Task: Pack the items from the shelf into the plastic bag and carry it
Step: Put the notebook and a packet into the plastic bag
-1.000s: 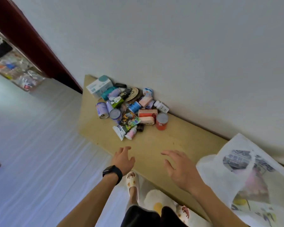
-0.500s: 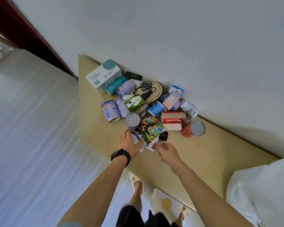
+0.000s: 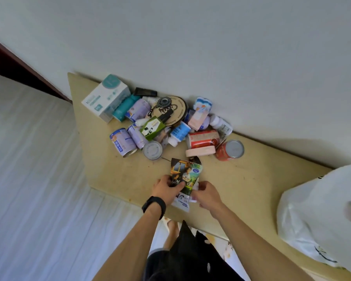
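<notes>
A pile of small items lies on the wooden shelf (image 3: 114,171) against the wall: a white box (image 3: 105,100), purple cans (image 3: 123,141), a red can (image 3: 229,150), a green carton (image 3: 152,127), bottles and a round brown disc (image 3: 172,110). My left hand (image 3: 166,188) grips a colourful printed packet (image 3: 185,175) pulled out in front of the pile, together with a white sachet (image 3: 180,203) beneath it. My right hand (image 3: 207,194) holds the packet's lower right edge and something small and white. The white plastic bag (image 3: 316,216) lies on the shelf at the right.
The shelf's front edge runs diagonally just before my body. A pale striped floor lies to the left and below. A dark red door frame (image 3: 18,63) stands at the far left. A white wall backs the shelf.
Both hands reached into the front of the pile, closed on the colourful packet and drew it toward me, away from the other items. The view has shifted closer to the pile.
</notes>
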`<state>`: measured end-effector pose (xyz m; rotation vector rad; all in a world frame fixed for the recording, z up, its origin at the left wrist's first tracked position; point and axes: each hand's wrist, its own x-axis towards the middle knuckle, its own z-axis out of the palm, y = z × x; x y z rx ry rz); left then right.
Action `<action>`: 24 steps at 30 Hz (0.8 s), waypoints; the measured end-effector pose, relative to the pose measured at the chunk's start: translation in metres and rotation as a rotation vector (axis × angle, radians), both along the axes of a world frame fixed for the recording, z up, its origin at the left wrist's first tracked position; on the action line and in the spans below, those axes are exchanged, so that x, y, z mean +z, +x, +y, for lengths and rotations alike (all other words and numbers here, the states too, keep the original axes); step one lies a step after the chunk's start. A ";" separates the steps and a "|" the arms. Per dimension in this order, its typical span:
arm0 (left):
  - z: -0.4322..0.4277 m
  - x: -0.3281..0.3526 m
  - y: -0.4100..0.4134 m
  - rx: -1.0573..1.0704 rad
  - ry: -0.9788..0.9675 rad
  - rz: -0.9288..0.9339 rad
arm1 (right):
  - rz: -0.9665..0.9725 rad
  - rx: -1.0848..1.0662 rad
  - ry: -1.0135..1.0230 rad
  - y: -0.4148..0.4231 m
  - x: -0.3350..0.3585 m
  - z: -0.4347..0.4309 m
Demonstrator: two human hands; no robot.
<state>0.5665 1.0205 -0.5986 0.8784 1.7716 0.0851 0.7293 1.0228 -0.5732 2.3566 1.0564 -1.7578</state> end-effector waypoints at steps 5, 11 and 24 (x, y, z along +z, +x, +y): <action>-0.023 0.006 0.003 0.122 0.011 -0.068 | -0.183 0.206 0.168 0.013 -0.004 -0.036; -0.055 0.025 -0.007 0.194 0.099 -0.048 | -0.072 -0.001 0.167 0.046 0.007 -0.060; -0.018 0.223 0.207 0.005 0.720 -0.263 | 0.442 -0.781 0.669 0.256 0.209 -0.158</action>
